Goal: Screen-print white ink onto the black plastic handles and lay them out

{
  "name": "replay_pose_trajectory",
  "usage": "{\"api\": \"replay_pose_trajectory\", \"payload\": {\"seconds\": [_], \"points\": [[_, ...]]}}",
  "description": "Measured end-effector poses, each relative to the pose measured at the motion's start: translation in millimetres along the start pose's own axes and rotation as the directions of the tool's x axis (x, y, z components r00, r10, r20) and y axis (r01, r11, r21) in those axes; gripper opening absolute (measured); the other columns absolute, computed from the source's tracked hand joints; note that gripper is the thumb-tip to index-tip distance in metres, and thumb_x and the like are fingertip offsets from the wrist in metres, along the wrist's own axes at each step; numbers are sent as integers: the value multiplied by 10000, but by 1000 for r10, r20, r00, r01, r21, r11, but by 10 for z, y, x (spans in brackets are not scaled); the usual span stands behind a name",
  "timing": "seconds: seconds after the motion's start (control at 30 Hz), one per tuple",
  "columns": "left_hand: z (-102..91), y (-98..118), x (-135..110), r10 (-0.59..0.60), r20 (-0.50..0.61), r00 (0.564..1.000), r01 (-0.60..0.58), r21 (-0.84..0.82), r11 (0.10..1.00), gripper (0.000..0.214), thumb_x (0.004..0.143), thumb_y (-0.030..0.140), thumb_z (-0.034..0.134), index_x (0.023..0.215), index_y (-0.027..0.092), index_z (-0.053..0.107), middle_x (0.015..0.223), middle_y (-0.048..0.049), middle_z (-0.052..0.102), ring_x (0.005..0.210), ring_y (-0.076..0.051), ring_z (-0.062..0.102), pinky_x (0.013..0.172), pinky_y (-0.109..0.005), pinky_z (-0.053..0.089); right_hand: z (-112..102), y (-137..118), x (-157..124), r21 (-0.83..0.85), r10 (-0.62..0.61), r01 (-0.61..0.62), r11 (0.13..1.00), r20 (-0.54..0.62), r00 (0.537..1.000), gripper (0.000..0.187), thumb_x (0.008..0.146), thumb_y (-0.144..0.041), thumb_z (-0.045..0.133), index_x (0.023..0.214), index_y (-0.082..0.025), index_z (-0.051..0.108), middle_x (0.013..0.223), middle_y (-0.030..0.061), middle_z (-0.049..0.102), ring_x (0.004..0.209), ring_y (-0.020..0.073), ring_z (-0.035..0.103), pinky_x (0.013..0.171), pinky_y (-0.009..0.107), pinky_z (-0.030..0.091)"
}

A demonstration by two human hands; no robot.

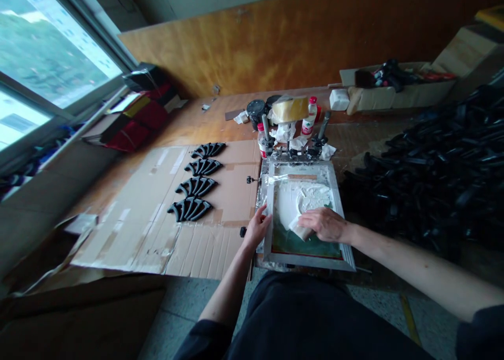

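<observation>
A person wipes down a silk-screen frame [307, 260] clamped at a bench edge, the right hand [325, 224] palm down across the green mesh [307, 244], fingers closed over a bunched white cloth [300, 229] and pressing it into a broad smear of white residue [299, 200]. The left hand [256, 228] lies open, fingers spread, against the frame's near left rail, bracing it. Foil-like tape lines the frame's inner edge. Directly behind the frame, two hinge clamps [291, 152] hold it to the bench, and beyond them stand two black ink tins [255, 113], a white plastic bottle with a red cap [310, 116], crumpled tissue [283, 133] and a yellow block wrapped in clear plastic [290, 109]. Left of the frame, four neat groups of black curved, comb-like parts [196, 187] lie in a row on a flattened cardboard sheet [157, 239]. To its right, a large heap of similar black parts [433, 160] is piled high. Further back and to the right of the frame, an open cardboard box [401, 92] holds more dark items, with some red among them. Well to the frame's left, a red-and-black bag [137, 113] rests beneath a window [59, 45].
</observation>
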State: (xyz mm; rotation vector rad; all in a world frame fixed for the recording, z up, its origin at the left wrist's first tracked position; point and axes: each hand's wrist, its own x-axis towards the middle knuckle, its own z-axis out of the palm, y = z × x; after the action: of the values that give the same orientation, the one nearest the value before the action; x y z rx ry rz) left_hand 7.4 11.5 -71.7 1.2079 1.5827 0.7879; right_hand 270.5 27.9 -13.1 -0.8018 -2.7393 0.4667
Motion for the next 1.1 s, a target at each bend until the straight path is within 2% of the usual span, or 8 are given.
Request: {"api": "replay_pose_trajectory", "payload": {"seconds": [0.33, 0.5, 0.67, 0.77, 0.87, 0.93, 1.03, 1.1], "points": [[-20, 8, -9, 20, 26, 999, -18, -82, 996, 629, 815, 472, 604, 1366, 187, 501, 679, 32, 569, 569, -89, 494, 520, -184, 356, 253, -44, -21, 0, 59, -60, 998, -235, 970, 356, 772, -16, 559, 1055, -199, 676, 1083, 45, 700, 937, 180, 654, 793, 275, 499], [-83, 140, -50, 26, 78, 997, -13, -158, 987, 679, 790, 475, 638, 1384, 191, 473, 616, 65, 501, 514, -72, 430, 487, -181, 309, -110, 45, 306, 73, 291, -281, 957, -277, 916, 357, 844, -250, 660, 1197, -294, 632, 1021, -1, 715, 857, 167, 661, 735, 265, 503], [-268, 689, -218, 59, 63, 996, -38, -285, 958, 574, 789, 552, 629, 1230, 186, 603, 617, 51, 504, 486, -62, 396, 451, -184, 282, -825, 563, 500, 78, 485, -504, 860, -431, 761, 467, 903, -386, 589, 1356, -291, 529, 953, 17, 725, 756, 168, 649, 699, 281, 485], [-337, 1150, -224, 173, -35, 984, -173, -384, 907, 501, 830, 613, 545, 996, 159, 676, 742, -4, 595, 562, -80, 496, 496, -192, 385, -1020, 1018, 96, 270, 612, -585, 765, -588, 530, 369, 962, -394, 446, 1204, -182, 626, 784, 38, 698, 670, 160, 623, 662, 278, 471], [-327, 1569, -85, 326, -125, 937, -345, -480, 807, 475, 851, 604, 520, 1051, 190, 640, 942, -44, 654, 773, -138, 624, 619, -229, 505, -756, 1220, -294, 405, 751, -676, 616, -563, 346, 348, 941, -423, 450, 971, -151, 665, 720, 50, 667, 653, 181, 606, 631, 292, 468], [-273, 1739, 24, 359, -133, 924, -373, -521, 767, 486, 867, 598, 491, 1102, 189, 606, 984, -66, 663, 873, -166, 650, 678, -264, 541, -373, 1088, -365, 395, 794, -704, 591, -438, 422, 338, 932, -436, 468, 865, -160, 652, 741, 53, 661, 682, 189, 607, 651, 305, 475], [-89, 1681, 59, 280, -198, 939, -343, -554, 759, 540, 893, 619, 411, 1172, 178, 554, 952, -75, 672, 829, -155, 660, 673, -264, 541, 212, 617, -212, 197, 625, -594, 780, -298, 722, 273, 868, -436, 603, 808, -171, 627, 896, 78, 654, 876, 216, 606, 803, 330, 473], [111, 1422, -48, 146, -133, 980, -196, -572, 796, 575, 885, 640, 410, 1182, 166, 542, 934, -87, 682, 760, -153, 658, 638, -263, 530, 454, 289, -49, 32, 578, -589, 807, -245, 779, 198, 859, -355, 635, 843, -159, 608, 966, 109, 640, 960, 244, 583, 852, 350, 456]]}}
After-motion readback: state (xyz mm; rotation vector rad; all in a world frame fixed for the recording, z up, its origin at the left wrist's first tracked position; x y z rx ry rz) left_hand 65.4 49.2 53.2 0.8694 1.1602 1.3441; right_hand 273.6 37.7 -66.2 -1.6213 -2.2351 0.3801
